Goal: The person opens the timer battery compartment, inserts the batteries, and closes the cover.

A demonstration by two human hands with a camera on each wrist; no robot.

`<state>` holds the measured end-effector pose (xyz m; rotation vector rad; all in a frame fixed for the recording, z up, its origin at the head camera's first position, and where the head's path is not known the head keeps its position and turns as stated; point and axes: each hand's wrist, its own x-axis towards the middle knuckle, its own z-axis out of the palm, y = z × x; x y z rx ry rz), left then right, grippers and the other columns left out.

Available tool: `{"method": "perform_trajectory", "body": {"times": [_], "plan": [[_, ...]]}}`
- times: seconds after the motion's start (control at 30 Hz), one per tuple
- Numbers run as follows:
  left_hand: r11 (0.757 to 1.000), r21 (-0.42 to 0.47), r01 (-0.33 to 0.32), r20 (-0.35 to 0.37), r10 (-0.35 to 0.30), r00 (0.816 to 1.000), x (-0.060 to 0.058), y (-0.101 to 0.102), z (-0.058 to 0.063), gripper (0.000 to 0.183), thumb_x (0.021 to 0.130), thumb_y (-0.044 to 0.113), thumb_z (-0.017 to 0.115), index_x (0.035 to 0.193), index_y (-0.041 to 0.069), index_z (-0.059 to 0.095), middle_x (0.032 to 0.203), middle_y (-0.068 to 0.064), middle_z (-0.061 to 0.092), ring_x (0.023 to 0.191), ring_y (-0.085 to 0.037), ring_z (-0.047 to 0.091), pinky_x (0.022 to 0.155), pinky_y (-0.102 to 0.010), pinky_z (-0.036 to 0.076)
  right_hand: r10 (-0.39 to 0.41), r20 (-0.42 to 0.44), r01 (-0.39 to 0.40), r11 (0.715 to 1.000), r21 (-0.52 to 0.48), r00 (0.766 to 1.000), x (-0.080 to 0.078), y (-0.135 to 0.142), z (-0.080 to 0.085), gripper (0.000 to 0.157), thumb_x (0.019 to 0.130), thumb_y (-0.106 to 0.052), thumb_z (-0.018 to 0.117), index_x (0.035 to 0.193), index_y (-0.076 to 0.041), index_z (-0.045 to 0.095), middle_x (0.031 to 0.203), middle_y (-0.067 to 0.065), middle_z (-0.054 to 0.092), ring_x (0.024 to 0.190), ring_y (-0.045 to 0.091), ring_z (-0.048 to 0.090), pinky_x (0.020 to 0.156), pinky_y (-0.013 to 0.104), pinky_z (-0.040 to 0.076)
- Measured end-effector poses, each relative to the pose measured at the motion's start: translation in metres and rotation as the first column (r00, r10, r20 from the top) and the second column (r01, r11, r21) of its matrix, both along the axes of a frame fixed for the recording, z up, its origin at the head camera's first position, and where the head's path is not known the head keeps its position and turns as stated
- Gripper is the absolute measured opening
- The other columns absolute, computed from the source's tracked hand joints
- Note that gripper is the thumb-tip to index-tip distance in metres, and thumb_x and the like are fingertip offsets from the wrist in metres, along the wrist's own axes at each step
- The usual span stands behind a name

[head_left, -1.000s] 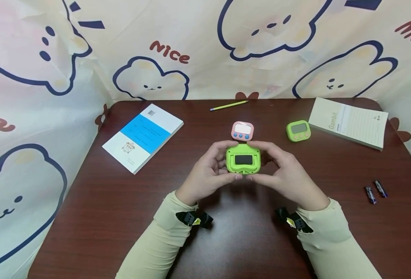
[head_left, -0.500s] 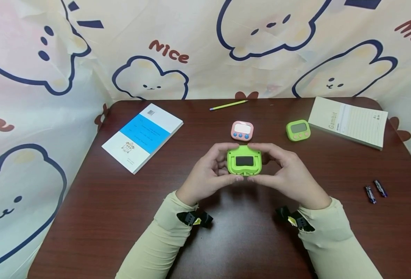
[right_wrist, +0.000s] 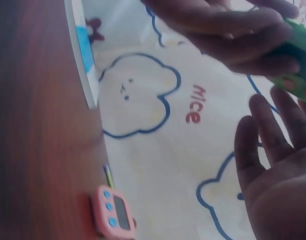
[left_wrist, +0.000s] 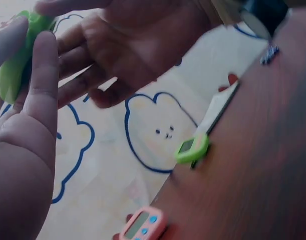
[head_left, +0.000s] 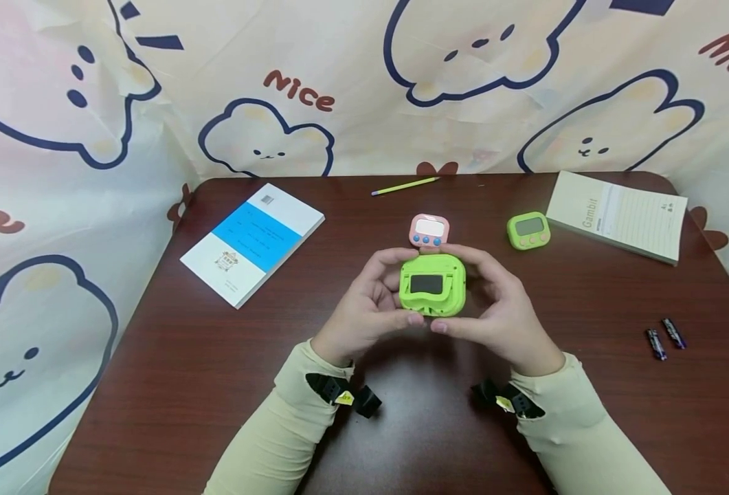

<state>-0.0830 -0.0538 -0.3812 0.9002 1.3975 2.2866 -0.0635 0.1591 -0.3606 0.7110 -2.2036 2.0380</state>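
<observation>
Both hands hold a green digital timer [head_left: 441, 302] raised over the table, its back towards me with a dark rectangle in the middle. My left hand [head_left: 361, 313] grips the timer's left side, thumb along the lower edge and fingers at the top. On the other side my right hand [head_left: 509, 320] pinches it between thumb below and index finger above. In the right wrist view, pinkish buttons show on the far face of the held timer [right_wrist: 298, 42]. Just beyond the hands lies a pink timer [head_left: 429, 230] with blue buttons.
A second green timer [head_left: 528, 231] lies at the back right beside a cream notepad [head_left: 618, 216]. Two small batteries [head_left: 655, 344] lie on the right. A blue-and-white book [head_left: 254, 244] rests at the left, and a yellow-green pencil [head_left: 405, 186] near the back edge.
The held timer has turned slightly and shows larger. My right hand has shifted a little to the left, with its fingers a little higher along the top edge.
</observation>
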Motion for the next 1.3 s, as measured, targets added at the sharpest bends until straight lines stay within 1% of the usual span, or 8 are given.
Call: {"method": "perform_trajectory", "body": {"times": [0.23, 0.43, 0.57, 0.73, 0.87, 0.97, 1.17, 1.3], "plan": [[0.996, 0.074, 0.057, 0.031, -0.06, 0.998, 0.001, 0.002, -0.001, 0.074, 0.084, 0.014, 0.082, 0.144, 0.015, 0.038, 0.124, -0.013, 0.061, 0.097, -0.017, 0.066, 0.081, -0.026, 0.058, -0.004, 0.007, 0.005, 0.999, -0.052, 1.0, 0.002, -0.007, 0.0, 0.086, 0.064, 0.019, 0.084, 0.14, -0.005, 0.053, 0.13, 0.008, 0.065, 0.111, 0.025, 0.061, 0.086, 0.027, 0.055], [1.0, -0.001, 0.03, -0.013, -0.03, 0.999, -0.001, -0.002, 0.001, 0.076, 0.085, 0.014, 0.081, 0.146, 0.008, 0.036, 0.131, -0.021, 0.058, 0.104, -0.019, 0.065, 0.086, -0.03, 0.058, -0.026, -0.007, 0.025, 0.999, -0.03, 1.0, 0.002, -0.006, 0.0, 0.085, 0.063, 0.018, 0.086, 0.138, -0.005, 0.054, 0.125, 0.01, 0.067, 0.109, 0.024, 0.062, 0.087, 0.027, 0.053], [0.992, -0.121, -0.042, -0.07, 0.033, 0.997, -0.003, -0.005, 0.003, 0.072, 0.086, 0.001, 0.078, 0.146, 0.005, 0.038, 0.132, -0.021, 0.056, 0.109, -0.023, 0.064, 0.09, -0.039, 0.058, -0.035, -0.039, 0.034, 0.999, -0.015, 0.999, 0.001, -0.006, -0.001, 0.084, 0.063, 0.019, 0.085, 0.138, -0.004, 0.055, 0.125, 0.011, 0.065, 0.111, 0.022, 0.061, 0.093, 0.029, 0.05], [0.934, -0.326, -0.149, -0.199, 0.086, 0.976, -0.005, -0.01, 0.006, 0.075, 0.082, -0.009, 0.077, 0.146, 0.01, 0.044, 0.129, -0.014, 0.058, 0.107, -0.025, 0.064, 0.088, -0.047, 0.057, -0.025, -0.117, 0.027, 0.999, 0.018, 0.993, -0.002, -0.006, -0.003, 0.084, 0.064, 0.019, 0.084, 0.138, -0.006, 0.055, 0.125, 0.011, 0.062, 0.111, 0.024, 0.06, 0.099, 0.031, 0.048], [0.877, -0.425, -0.224, -0.304, 0.095, 0.948, -0.004, -0.014, 0.011, 0.076, 0.082, 0.0, 0.081, 0.147, 0.011, 0.044, 0.138, -0.005, 0.056, 0.113, -0.02, 0.063, 0.094, -0.041, 0.055, 0.0, -0.181, 0.006, 0.999, 0.032, 0.984, -0.004, -0.005, -0.003, 0.085, 0.065, 0.018, 0.083, 0.141, -0.007, 0.055, 0.127, 0.012, 0.058, 0.112, 0.025, 0.059, 0.098, 0.031, 0.049], [0.847, -0.449, -0.285, -0.368, 0.116, 0.923, -0.003, -0.016, 0.015, 0.079, 0.081, 0.005, 0.084, 0.148, 0.014, 0.043, 0.14, 0.0, 0.054, 0.116, -0.016, 0.061, 0.096, -0.036, 0.054, 0.009, -0.23, 0.006, 0.998, 0.068, 0.973, -0.006, -0.005, -0.004, 0.085, 0.066, 0.017, 0.082, 0.143, -0.005, 0.054, 0.126, 0.011, 0.055, 0.111, 0.025, 0.061, 0.097, 0.032, 0.051], [0.832, -0.438, -0.341, -0.425, 0.143, 0.894, 0.001, -0.014, 0.02, 0.085, 0.079, 0.009, 0.086, 0.15, 0.018, 0.041, 0.142, 0.0, 0.054, 0.117, -0.016, 0.061, 0.095, -0.034, 0.054, 0.007, -0.33, 0.069, 0.974, 0.217, 0.944, -0.008, -0.001, -0.007, 0.085, 0.067, 0.008, 0.084, 0.145, -0.007, 0.053, 0.125, 0.008, 0.054, 0.112, 0.02, 0.056, 0.097, 0.026, 0.049], [0.799, -0.466, -0.381, -0.469, 0.142, 0.872, 0.001, -0.013, 0.021, 0.085, 0.079, 0.01, 0.087, 0.15, 0.016, 0.041, 0.143, 0.0, 0.052, 0.114, -0.014, 0.062, 0.094, -0.03, 0.054, 0.005, -0.402, 0.121, 0.95, 0.287, 0.916, -0.009, -0.001, -0.007, 0.082, 0.066, 0.004, 0.085, 0.142, -0.005, 0.057, 0.125, 0.01, 0.055, 0.113, 0.021, 0.054, 0.098, 0.021, 0.044]]}}
